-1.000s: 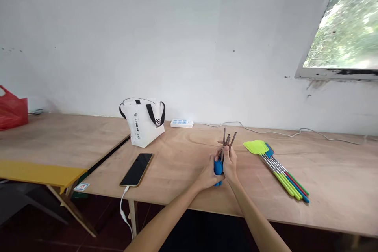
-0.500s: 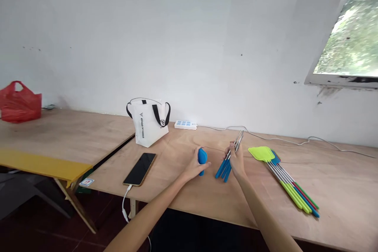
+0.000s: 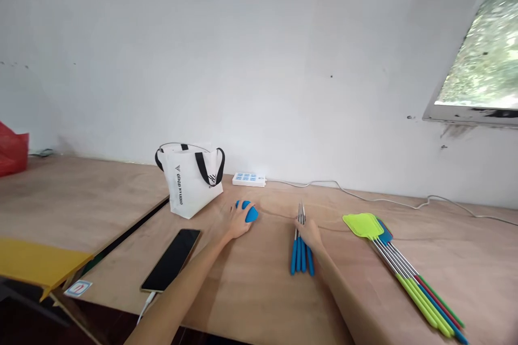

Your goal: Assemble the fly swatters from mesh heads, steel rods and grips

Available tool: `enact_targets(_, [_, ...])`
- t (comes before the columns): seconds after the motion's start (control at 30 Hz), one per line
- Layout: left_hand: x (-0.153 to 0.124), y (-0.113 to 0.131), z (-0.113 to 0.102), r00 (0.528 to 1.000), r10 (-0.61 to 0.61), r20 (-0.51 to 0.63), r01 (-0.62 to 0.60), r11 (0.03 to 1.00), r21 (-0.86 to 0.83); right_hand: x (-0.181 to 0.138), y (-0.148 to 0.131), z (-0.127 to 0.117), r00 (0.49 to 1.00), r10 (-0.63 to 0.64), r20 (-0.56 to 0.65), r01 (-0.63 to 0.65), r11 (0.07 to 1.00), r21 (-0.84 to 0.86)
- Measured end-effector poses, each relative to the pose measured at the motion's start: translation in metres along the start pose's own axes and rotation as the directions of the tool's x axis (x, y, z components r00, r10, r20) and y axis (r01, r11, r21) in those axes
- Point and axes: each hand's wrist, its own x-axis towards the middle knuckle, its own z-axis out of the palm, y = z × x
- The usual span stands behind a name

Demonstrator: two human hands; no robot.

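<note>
My left hand (image 3: 239, 222) rests low over the table, its fingers curled over blue fly swatter heads (image 3: 251, 214) near the white bag. The heads are stacked, and my fingers partly hide them. To the right, my right hand (image 3: 309, 232) is closed around several metal swatter rods with blue handles (image 3: 298, 256). Their bare silver ends point toward the wall and the handles toward me. Farther right lies a group of whole fly swatters (image 3: 363, 225), with lime-green and blue heads and green, red, blue and lime handles.
A white bag (image 3: 190, 188) with black straps stands at the left by a power strip (image 3: 249, 179). A phone (image 3: 172, 260) on a charging cable lies in front of it. A grey cord (image 3: 364, 199) runs along the wall. A red plastic bag (image 3: 12, 151) sits far left.
My left hand has moved left and down to the table with the blue swatter heads. The rods in my right hand have turned to point straighter at the wall and sit lower.
</note>
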Motion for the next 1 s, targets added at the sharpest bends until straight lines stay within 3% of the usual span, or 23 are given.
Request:
enact_targets(0.3, [0.032,-0.007,-0.001,0.997,0.072,0.042,-0.076,0.991,0.106,-0.011,-0.015,0.012,0.994,-0.059,0.095,0.081,0.964,-0.253])
enact_targets(0.57, [0.066,-0.022,0.008,0.992,0.126,0.024,-0.128,0.984,0.121,-0.012,-0.013,0.012,0.988,-0.109,0.113,0.138,0.945,-0.298])
enact_targets(1.0, [0.086,-0.045,0.005,0.981,0.186,-0.05,-0.178,0.974,0.141,-0.012,-0.01,0.013,0.981,-0.172,0.088,0.191,0.929,-0.316])
